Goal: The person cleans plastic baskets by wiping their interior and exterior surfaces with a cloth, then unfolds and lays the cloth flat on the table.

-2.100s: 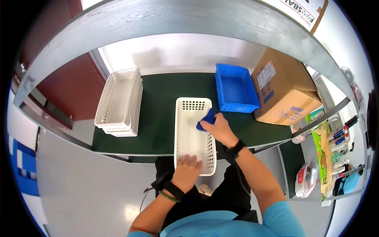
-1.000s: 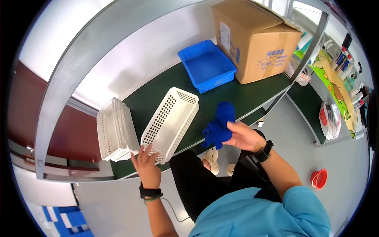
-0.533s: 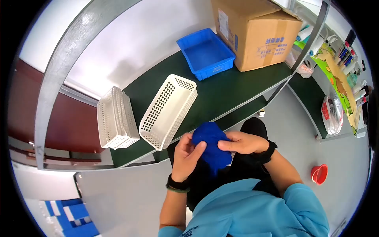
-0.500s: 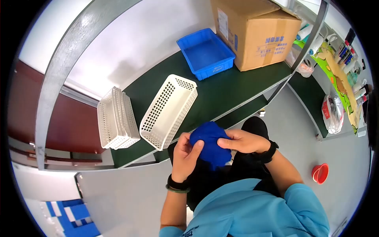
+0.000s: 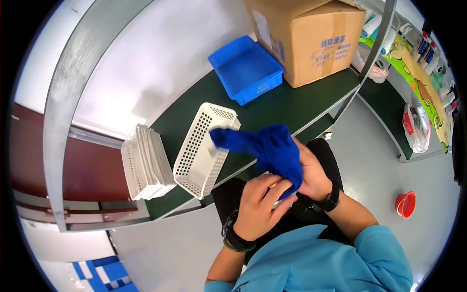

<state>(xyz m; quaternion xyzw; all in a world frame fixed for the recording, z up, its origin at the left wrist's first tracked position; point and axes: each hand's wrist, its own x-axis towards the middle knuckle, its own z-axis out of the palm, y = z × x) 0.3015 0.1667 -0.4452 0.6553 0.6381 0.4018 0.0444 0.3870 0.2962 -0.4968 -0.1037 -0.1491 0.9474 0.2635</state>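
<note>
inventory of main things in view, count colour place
Cloth: 1, blue, near centre
Tabletop: 1, dark green, centre
Single basket: 1, white, on tabletop
Basket stack: 1, white, left
Cardboard box: 1, brown, upper right
Tray: 1, blue, beside box
Metal frame: 1, grey, around tabletop
Bottles: several, mixed, right shelf
Plastic bags: 2, whitish, right
Bucket: 1, red, floor at right
Shirt: 1, light blue, bottom
Left hand: 1, bare, at cloth's lower end
Right hand: 1, bare, holding cloth
</note>
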